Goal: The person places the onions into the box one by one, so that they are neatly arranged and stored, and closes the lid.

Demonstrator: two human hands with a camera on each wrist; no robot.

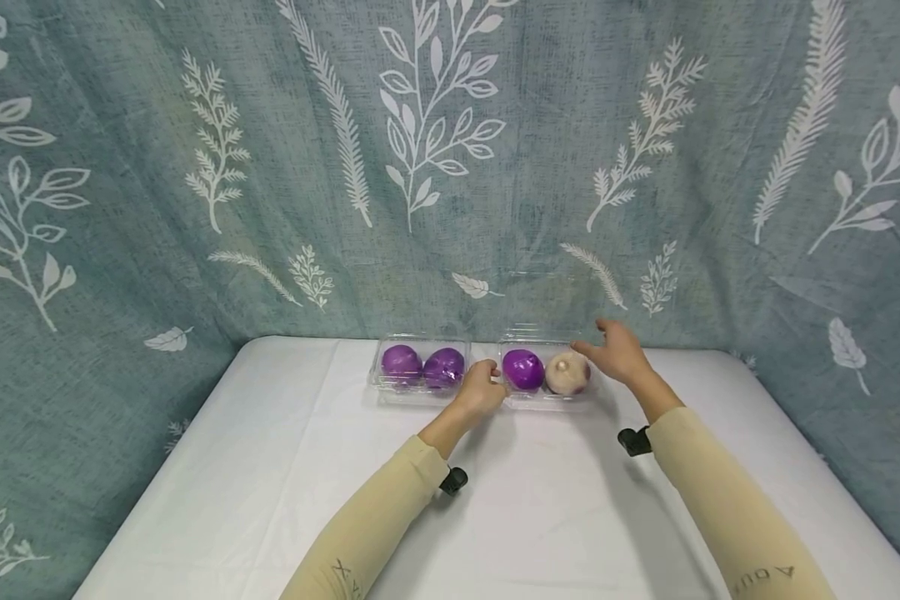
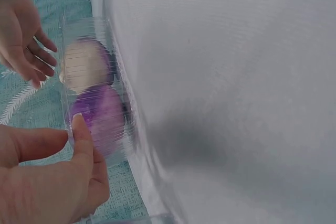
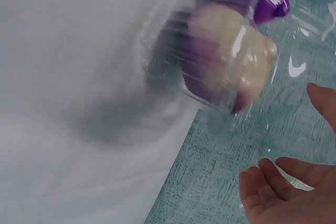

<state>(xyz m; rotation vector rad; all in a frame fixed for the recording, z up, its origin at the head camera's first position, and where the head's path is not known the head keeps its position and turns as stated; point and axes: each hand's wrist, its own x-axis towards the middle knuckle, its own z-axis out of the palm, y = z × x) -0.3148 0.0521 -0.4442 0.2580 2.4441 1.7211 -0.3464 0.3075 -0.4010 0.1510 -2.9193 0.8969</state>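
Observation:
A clear plastic clamshell box (image 1: 543,403) stands at the table's far edge with its lid raised. Inside it lie a shiny purple bulb-shaped vegetable (image 1: 522,370) and a cream and purple turnip-like one (image 1: 567,373). My left hand (image 1: 482,389) pinches the left edge of this box between thumb and index finger, as the left wrist view shows. On the other side, my right hand (image 1: 621,353) is held at the box's back right corner, fingers spread and relaxed, holding nothing. In the right wrist view the turnip-like vegetable shows through the ribbed plastic.
A second clear box (image 1: 412,398), its lid down, stands just to the left with two purple round vegetables (image 1: 401,363) inside. The table has a white cover (image 1: 270,475). A green-blue leaf-patterned curtain (image 1: 525,208) hangs right behind the boxes.

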